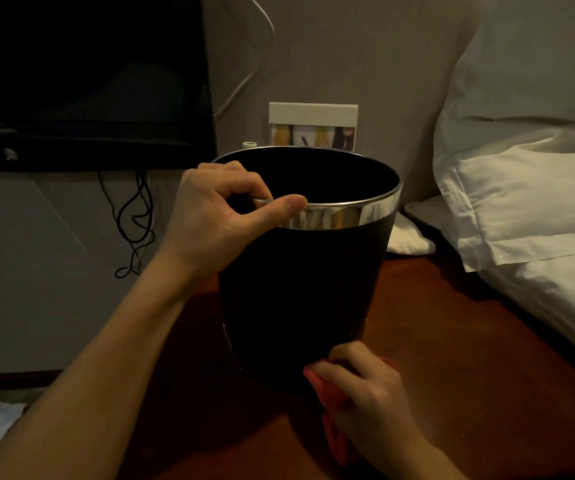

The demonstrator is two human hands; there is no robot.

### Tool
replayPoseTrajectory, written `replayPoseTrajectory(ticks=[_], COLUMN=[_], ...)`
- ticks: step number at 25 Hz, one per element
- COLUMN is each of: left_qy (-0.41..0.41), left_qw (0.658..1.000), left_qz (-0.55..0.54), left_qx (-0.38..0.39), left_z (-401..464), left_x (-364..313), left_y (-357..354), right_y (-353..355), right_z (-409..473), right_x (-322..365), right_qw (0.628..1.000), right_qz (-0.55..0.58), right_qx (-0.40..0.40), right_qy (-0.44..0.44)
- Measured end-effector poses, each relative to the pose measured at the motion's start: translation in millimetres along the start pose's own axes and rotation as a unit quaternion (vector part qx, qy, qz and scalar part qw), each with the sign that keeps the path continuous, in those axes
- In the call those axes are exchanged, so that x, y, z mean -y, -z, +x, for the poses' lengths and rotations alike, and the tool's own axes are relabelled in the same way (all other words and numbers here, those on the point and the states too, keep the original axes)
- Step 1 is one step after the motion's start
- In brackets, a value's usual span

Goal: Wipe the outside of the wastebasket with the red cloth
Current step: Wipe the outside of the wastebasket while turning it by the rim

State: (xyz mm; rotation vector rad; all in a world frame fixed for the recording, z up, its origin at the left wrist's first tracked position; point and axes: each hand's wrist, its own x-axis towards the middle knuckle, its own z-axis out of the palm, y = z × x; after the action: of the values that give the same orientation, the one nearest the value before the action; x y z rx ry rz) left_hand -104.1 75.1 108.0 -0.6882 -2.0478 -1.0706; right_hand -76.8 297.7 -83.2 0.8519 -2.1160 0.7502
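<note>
Right hand [365, 393] has its fingers [327, 372] curled round the red cloth [334, 431], pressing it to the wastebasket [299, 289] wall low by the base. The wastebasket stands on the wooden surface [469, 375]. Further up, left hand [216, 209] pinches the chrome rim [348, 216], thumb outside. Suggest: keep the rim braced, wipe upward in overlapping strokes, turn the basket to reach the far side. Pillows [521, 168] lie right of the rim.

Black wastebasket [299, 292] with a shiny silver rim band [341, 216]; red cloth [334, 434]; reddish-brown worktop [469, 375]; white pillows [528, 188].
</note>
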Motion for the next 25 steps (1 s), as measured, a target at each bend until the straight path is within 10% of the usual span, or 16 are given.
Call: replayPoseTrajectory(ticks=[17,25], left_qy=[-0.008,0.004], left_qw=[1.0,1.0], left_qz=[-0.001,-0.001], left_qx=[0.005,0.003], left_z=[2,0], left_x=[0,-2], left_y=[-1,-1], right_y=[42,26], right_z=[28,0], right_x=[-28,-36], right_qw=[0.992,0.994], right_qz=[0.067,0.043], right_qx=[-0.061,0.033], right_qy=[-0.088,-0.096])
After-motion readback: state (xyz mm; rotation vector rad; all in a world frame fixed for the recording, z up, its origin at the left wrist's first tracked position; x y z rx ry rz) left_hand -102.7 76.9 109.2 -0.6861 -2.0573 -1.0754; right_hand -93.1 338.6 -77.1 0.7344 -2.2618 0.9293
